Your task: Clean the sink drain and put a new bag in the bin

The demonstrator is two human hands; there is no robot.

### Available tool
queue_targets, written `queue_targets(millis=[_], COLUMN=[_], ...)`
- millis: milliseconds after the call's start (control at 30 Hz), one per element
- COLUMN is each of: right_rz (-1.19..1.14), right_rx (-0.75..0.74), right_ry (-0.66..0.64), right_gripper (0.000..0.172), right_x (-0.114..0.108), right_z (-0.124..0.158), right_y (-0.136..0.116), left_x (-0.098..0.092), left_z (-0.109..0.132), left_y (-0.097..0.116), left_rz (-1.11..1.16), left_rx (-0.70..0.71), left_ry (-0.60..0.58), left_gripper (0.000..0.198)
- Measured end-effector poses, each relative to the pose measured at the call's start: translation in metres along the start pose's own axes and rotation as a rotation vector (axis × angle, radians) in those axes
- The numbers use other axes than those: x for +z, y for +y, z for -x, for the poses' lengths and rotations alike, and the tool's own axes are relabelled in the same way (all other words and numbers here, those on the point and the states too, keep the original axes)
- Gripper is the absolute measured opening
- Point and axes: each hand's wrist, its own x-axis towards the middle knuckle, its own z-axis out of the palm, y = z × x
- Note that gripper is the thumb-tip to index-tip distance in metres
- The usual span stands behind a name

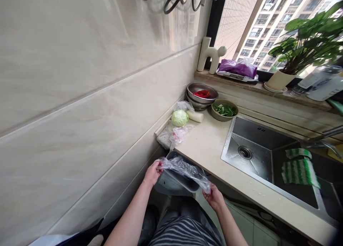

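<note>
A clear plastic bag [184, 168] is stretched between my two hands over a grey bin [171, 183]. My left hand [154, 172] pinches one end of the bag near the bin's left side. At the other end, my right hand [213, 196] grips the plastic just past the bin's right corner. Part of the plastic lies over the bin's opening. The bin stands below the counter's front edge, close to the tiled wall.
On the counter [206, 140] sit a cabbage [179, 118], a white radish [196, 116], plastic bags [179, 134], stacked metal bowls with red peppers [202, 94] and a bowl of greens [225, 110]. To the right is a sink [246, 167] with a striped cloth [300, 171].
</note>
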Motion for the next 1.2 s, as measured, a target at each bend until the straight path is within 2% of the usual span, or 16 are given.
queue_targets(millis=[133,200,267,333,367,400,467,567,667,733,800,867,967,1100,1200], right_rz=[0.194,0.287,0.413,0.529,0.575,0.629,0.777,1.021,1.011,0.850,0.630,0.377,0.108,0.002,0.166], right_rx=[-0.081,-0.229,-0.438,-0.619,-0.671,-0.708,-0.750,-0.704,-0.616,-0.556,-0.458,-0.320,-0.178,-0.179,-0.309], right_ry=[0.107,0.175,0.224,0.206,0.173,0.143,0.121,0.188,0.188,0.153,0.114,0.065,0.007,0.002,-0.014], right_gripper=[0.020,0.024,0.030,0.032,0.032,0.031,0.031,0.024,0.024,0.029,0.029,0.028,0.031,0.037,0.047], right_x=[-0.008,-0.009,-0.006,0.002,0.008,0.014,0.026,0.036,0.031,0.023,0.017,0.014,0.015,0.018,0.018], right_z=[0.003,0.006,0.011,0.017,0.021,0.024,0.029,0.030,0.025,0.022,0.020,0.019,0.018,0.016,0.015], right_y=[0.000,-0.005,-0.009,-0.012,-0.012,-0.012,-0.011,-0.009,-0.008,-0.008,-0.008,-0.008,-0.007,-0.010,-0.011], left_x=[-0.007,-0.012,-0.014,-0.012,-0.008,-0.004,0.005,0.017,0.019,0.019,0.022,0.028,0.044,0.058,0.055], left_z=[0.008,0.012,0.015,0.016,0.015,0.014,0.010,0.004,-0.003,-0.008,-0.012,-0.016,-0.019,-0.021,-0.023], left_y=[0.014,0.021,0.026,0.028,0.028,0.026,0.021,0.009,0.002,0.001,0.003,0.005,0.007,0.008,0.008], left_rz=[0.182,0.206,0.178,-0.033,-0.197,-0.364,-0.607,-0.675,-0.709,-0.718,-0.726,-0.735,-0.727,-0.721,-0.773], left_rx=[0.032,0.047,0.054,0.103,0.141,0.176,0.212,0.180,0.180,0.222,0.283,0.341,0.431,0.469,0.461], left_ry=[-0.135,-0.209,-0.294,-0.355,-0.342,-0.297,-0.147,0.001,0.031,-0.008,-0.056,-0.070,-0.074,-0.114,-0.174], left_gripper=[0.030,0.029,0.040,0.064,0.072,0.074,0.063,0.046,0.056,0.059,0.048,0.038,0.040,0.050,0.053])
